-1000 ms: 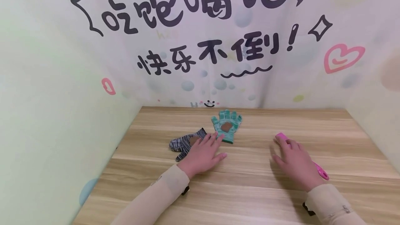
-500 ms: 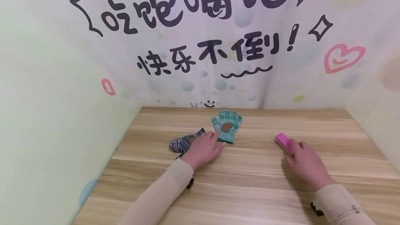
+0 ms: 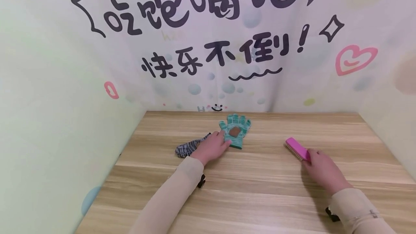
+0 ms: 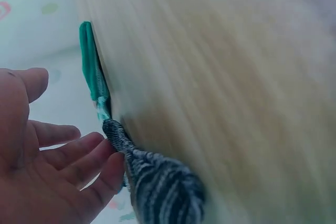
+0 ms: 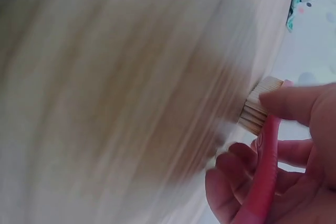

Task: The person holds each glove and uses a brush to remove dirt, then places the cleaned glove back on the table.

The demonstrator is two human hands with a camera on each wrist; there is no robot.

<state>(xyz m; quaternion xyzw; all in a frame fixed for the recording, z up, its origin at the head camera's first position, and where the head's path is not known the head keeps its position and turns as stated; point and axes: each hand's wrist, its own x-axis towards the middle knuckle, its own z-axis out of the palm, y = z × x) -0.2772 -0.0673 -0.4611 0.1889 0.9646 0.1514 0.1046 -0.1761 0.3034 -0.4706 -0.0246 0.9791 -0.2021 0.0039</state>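
My left hand [image 3: 210,148] lies over the near side of a grey-and-black knit glove [image 3: 187,149], partly hiding it. In the left wrist view, the fingers of that hand [image 4: 50,174] are loosely bent, tips right at the glove's edge [image 4: 165,187], with the thumb well apart. Beside it a green knit glove [image 3: 238,141] with a brown palm patch lies spread, fingers away from me. On the right, my right hand [image 3: 325,170] holds a pink brush [image 3: 295,146] by its handle. The right wrist view shows the thumb by the pale bristles [image 5: 254,111] and fingers curled around the handle [image 5: 266,166].
Everything lies on a wood-grain table [image 3: 260,190]. A white printed backdrop [image 3: 292,93] with black lettering rises along its far edge, and pale walls [image 3: 65,118] close off the sides.
My right hand has moved back along the brush towards its handle and closed around it, uncovering the brush head. My left fingers have bent down over the grey glove.
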